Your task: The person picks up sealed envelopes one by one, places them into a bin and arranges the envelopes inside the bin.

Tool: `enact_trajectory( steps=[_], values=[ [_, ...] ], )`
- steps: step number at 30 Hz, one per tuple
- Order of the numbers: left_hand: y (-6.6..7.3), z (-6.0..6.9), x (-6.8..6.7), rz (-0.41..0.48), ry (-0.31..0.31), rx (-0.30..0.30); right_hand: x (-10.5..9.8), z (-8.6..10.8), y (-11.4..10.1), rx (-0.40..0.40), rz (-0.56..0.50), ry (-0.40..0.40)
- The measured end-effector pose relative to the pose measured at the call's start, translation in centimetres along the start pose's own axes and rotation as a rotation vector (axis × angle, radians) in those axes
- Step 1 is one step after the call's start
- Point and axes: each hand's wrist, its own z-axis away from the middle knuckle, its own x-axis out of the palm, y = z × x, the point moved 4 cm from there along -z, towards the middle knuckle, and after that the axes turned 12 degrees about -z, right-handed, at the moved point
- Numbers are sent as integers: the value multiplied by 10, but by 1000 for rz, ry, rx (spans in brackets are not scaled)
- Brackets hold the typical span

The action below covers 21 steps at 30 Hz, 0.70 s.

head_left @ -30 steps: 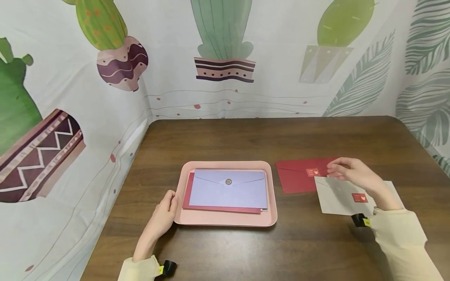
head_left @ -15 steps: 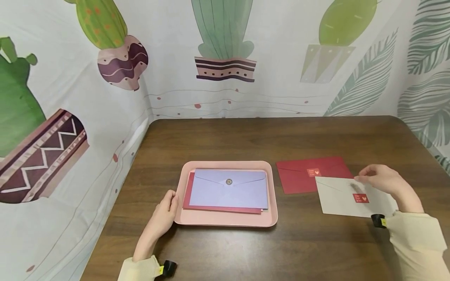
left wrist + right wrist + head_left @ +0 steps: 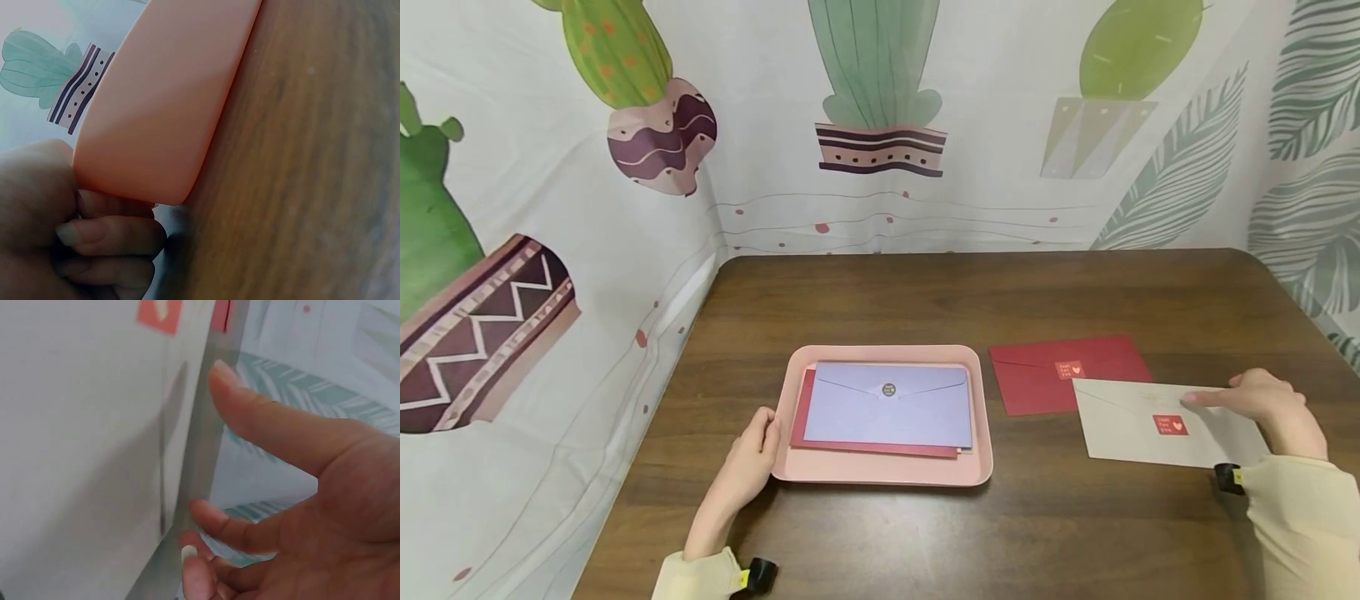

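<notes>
At the left side of a pink tray (image 3: 880,472), my left hand (image 3: 747,457) grips the tray's edge. The left wrist view shows its curled fingers (image 3: 119,236) against the end of the tray wall (image 3: 156,112). A lavender envelope (image 3: 887,417) with a round seal lies in the tray, over a red one (image 3: 798,421). My right hand (image 3: 1273,408) hovers at the right part of a white envelope (image 3: 1127,429), thumb stretched out. In the right wrist view its thumb (image 3: 269,419) and fingers are spread apart and hold nothing. The white envelope bears a red heart sticker.
Another red envelope (image 3: 1033,383) lies behind the white one, which overlaps its front right corner. All this stands on a dark wooden table (image 3: 880,542). Behind it hangs a white cloth (image 3: 1000,167) printed with cacti and leaves.
My right hand has moved right and a little nearer, from over the red envelope to the white envelope's right part. My left hand and the tray have stayed in place.
</notes>
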Motion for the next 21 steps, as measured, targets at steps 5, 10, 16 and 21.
enact_trajectory(
  steps=[5, 10, 16, 21],
  values=[
    [0, 0, -1, -7, 3, 0, 0, -1, 10, 54, -30, -4],
    [0, -1, -2, -9, 12, 9, 1, -5, 11, 39, -55, 2],
    [2, -1, -2, -10, 7, 11, 3, -5, 10, 74, -71, 7],
    [2, -2, 0, -6, -6, -5, 2, -4, 8, 55, -35, 20]
  ],
)
